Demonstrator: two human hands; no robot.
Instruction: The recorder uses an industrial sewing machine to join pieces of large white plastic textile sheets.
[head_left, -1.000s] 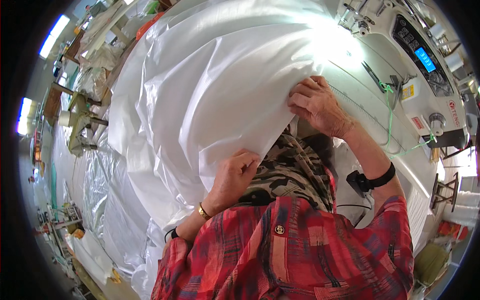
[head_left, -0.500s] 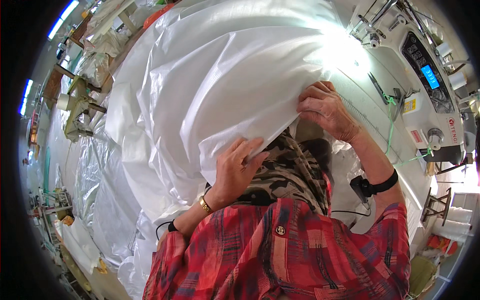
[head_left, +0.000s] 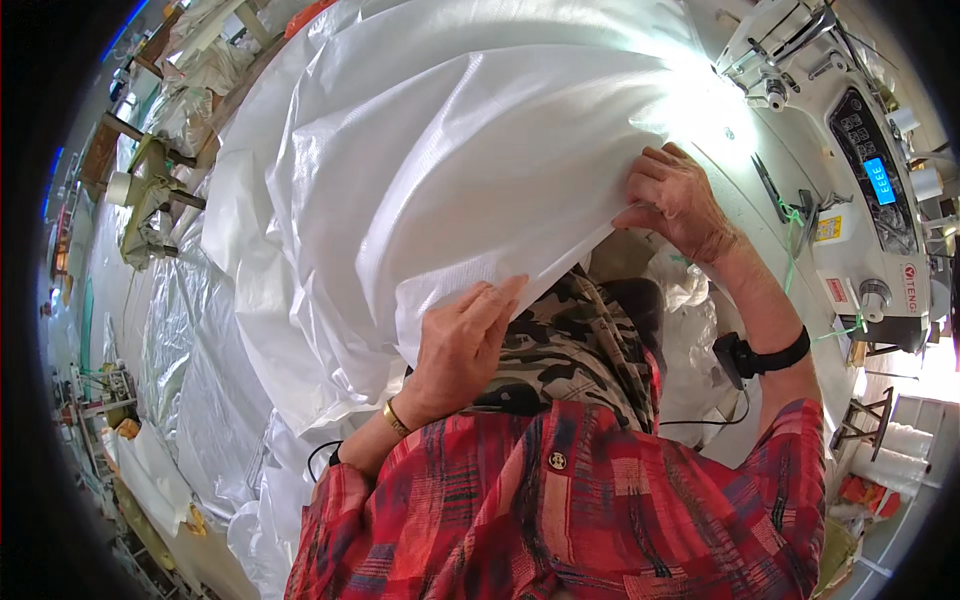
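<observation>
A large white woven plastic sheet (head_left: 480, 160) spreads in folds in front of me and over part of my lap. At its near edge my left hand (head_left: 462, 345) is closed on the sheet, its fingers fairly straight and pressed together; part of the grip is hidden. Farther right along the same edge, my right hand (head_left: 680, 205) pinches the sheet with curled fingers and thumb. Between the two hands the edge runs taut on a slant. Beyond my right hand, the sheet reaches the glare under the sewing machine (head_left: 865, 200).
The machine's pale worktable (head_left: 745, 190) lies to the right, with dark tweezers (head_left: 767, 185) and a loose green thread (head_left: 793, 235) on it. A stool (head_left: 862, 420) and white thread cones (head_left: 905, 440) are at lower right. Crumpled clear plastic (head_left: 190, 340) covers the left side.
My right hand has moved slightly right and up along the edge. The left hand has drawn a little down and left, its fingers closer together. The machine appears shifted right in view.
</observation>
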